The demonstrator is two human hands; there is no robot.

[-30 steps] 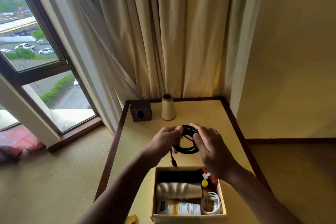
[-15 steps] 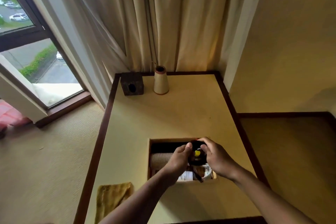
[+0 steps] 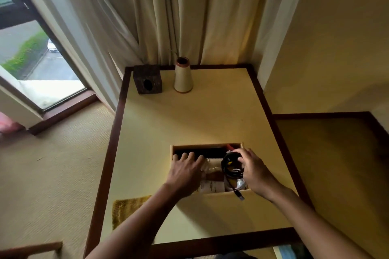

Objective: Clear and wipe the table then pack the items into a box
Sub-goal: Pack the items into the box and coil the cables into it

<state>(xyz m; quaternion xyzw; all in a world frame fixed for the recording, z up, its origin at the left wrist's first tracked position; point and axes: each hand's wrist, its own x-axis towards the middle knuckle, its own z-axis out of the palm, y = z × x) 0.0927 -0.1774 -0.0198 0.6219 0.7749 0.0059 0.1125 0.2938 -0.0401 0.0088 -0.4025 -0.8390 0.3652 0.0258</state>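
Nearly done, we are tucking a coiled black cable into the cardboard box, right hand pinching it, left hand resting flat on packed paper cups. Only a yellow cloth, vase and tissue box are sitting on the curtained corner's cream table.

A cream table with a dark wooden rim carries an open cardboard box near its middle. A dark cube and a pale cone-shaped vase stand at its far edge, and a yellow cloth lies at the near left.
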